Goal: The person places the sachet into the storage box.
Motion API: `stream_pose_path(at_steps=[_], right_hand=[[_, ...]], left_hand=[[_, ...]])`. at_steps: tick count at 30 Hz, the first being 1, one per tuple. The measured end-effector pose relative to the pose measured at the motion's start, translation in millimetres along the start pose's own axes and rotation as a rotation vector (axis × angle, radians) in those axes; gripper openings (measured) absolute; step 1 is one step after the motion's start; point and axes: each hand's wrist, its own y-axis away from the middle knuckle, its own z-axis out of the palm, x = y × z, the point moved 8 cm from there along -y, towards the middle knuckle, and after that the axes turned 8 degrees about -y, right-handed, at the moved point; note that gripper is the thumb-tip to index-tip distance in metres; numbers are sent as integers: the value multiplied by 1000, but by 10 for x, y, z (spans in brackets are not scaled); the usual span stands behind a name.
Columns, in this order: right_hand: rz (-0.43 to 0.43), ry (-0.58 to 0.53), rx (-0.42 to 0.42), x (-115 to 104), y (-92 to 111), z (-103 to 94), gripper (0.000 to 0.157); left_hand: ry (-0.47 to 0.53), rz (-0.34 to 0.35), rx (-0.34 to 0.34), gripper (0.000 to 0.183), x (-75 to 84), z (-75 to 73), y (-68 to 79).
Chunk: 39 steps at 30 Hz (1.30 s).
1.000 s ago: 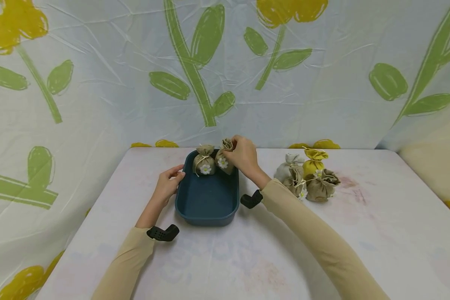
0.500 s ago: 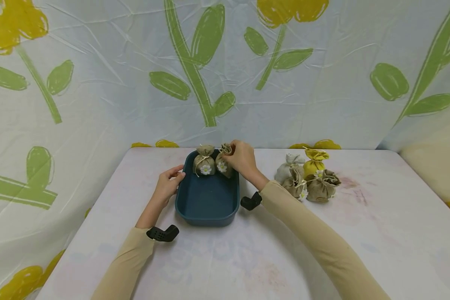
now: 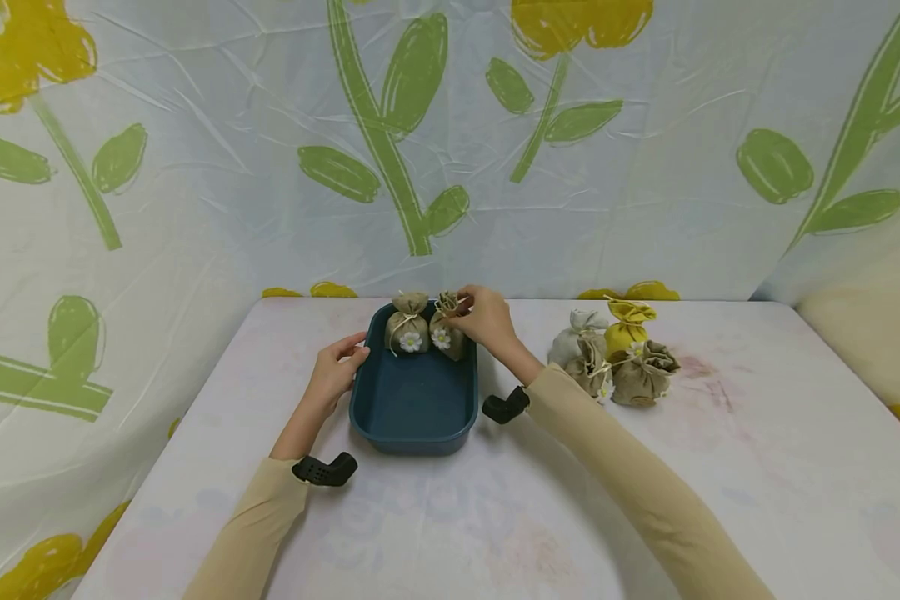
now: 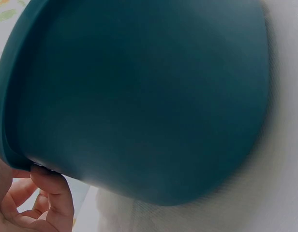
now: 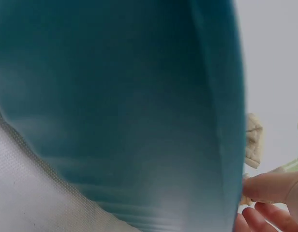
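Flower-printed fabric in yellow and green hangs behind a pale desk, where a person in beige sleeves works with both hands at a dark blue tray. At the tray's far right corner, the right grip pinches the gathered neck of a daisy-trimmed brown sachet, which is inside the tray, directly below and to the left of those fingers. Farther left of the right grip, a second brown sachet, also bearing a white daisy, stands upright in the tray, tied with a pale cord. On the opposite side, the left grip holds the tray's left rim, fingers bent against its outer wall. To the right of the right grip, beyond the wrist, a grey sachet, a yellow sachet and two more brown sachets cluster on the desk. Black devices sit at both wrists.
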Motion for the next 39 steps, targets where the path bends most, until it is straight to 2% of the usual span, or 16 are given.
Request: stream_pose_path(at_steps=[7, 17, 24, 32, 39], right_hand=[[-9, -21, 5, 16, 66, -77, 42], [9, -16, 14, 34, 230, -240, 43], [-34, -26, 9, -64, 367, -308, 45], [-89, 15, 26, -195, 599, -442, 50], [-126, -8, 7, -238, 753, -551, 52]], left_hand=[[-14, -6, 5, 42, 4, -1, 9], [-13, -26, -6, 43, -4, 57, -13], [0, -47, 4, 43, -13, 63, -9], [-6, -57, 15, 42, -18, 37, 11], [-24, -64, 17, 43, -31, 21, 5]])
